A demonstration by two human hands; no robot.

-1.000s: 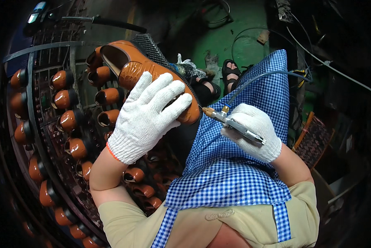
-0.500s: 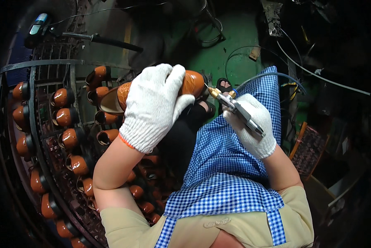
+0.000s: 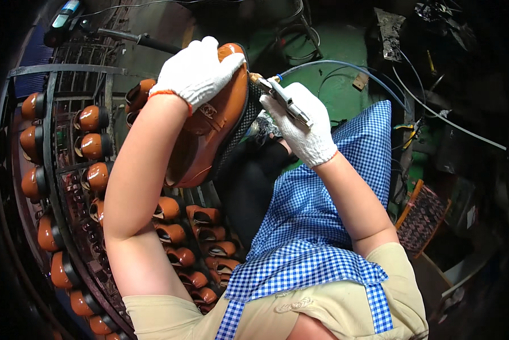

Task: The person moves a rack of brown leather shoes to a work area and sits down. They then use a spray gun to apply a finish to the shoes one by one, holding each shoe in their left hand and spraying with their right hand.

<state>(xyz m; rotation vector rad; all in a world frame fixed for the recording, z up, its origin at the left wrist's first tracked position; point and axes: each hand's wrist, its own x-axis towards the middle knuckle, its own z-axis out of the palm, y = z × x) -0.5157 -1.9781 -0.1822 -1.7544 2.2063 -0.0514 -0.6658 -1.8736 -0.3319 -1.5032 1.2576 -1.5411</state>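
My left hand (image 3: 197, 71), in a white knit glove, grips the toe end of a brown leather shoe (image 3: 209, 133) and holds it up on edge, its dark patterned sole turned to the right. My right hand (image 3: 302, 127), gloved too, holds a metal air gun (image 3: 282, 97) whose brass nozzle sits against the sole's edge near the toe. A thin blue hose (image 3: 350, 68) runs from the gun away to the right. A blue checked apron (image 3: 316, 226) covers my lap.
A metal rack (image 3: 56, 170) on the left carries several brown shoes (image 3: 93, 144), and more shoes (image 3: 200, 243) lie below my left arm. The green floor (image 3: 333, 85) lies beyond, with cables, a woven basket (image 3: 421, 218) at right and a sandalled foot (image 3: 265, 130).
I have raised the shoe and turned it on edge, sole to the right. My right hand followed upward, keeping the air gun's nozzle at the shoe.
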